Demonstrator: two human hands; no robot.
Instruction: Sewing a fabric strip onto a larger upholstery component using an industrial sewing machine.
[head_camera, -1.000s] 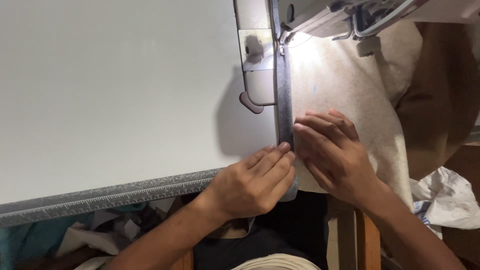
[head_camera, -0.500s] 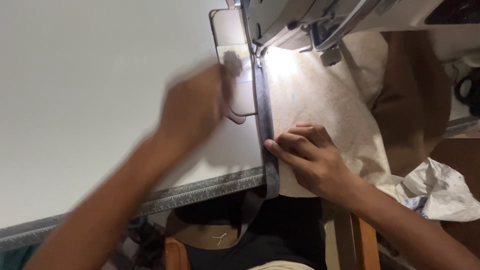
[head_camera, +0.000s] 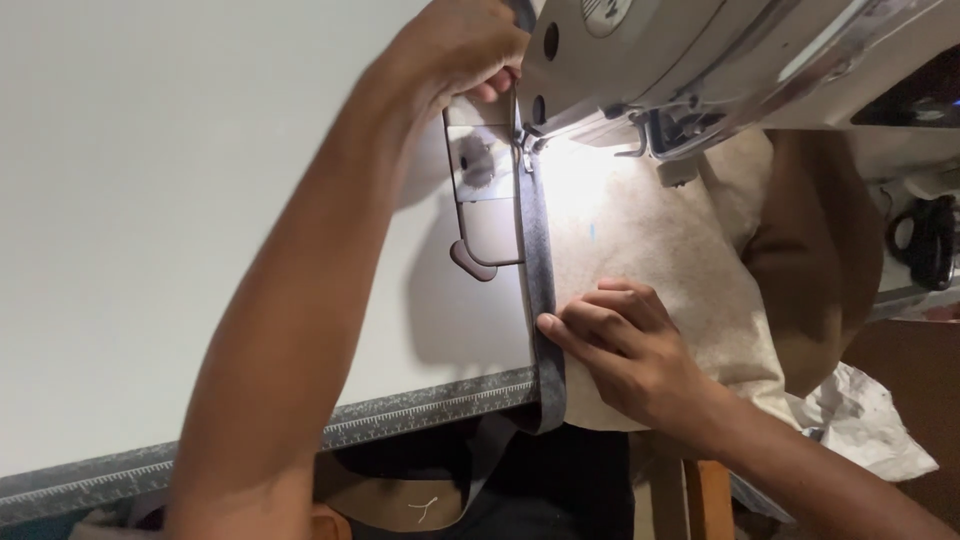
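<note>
Head view: grey binding strip lies along edge of cream fabric, fed under sewing machine foot; most of strip w/ no visible stitching, judged early. Right hand flat, fingers extended, pinning strip to fabric. Left hand curled near machine head; grip unclear. Ruler-marked tape edges white surface. Round emblem on machine, unreadable.

grey strip, beige fabric, white table with grey ruled edge.
</note>
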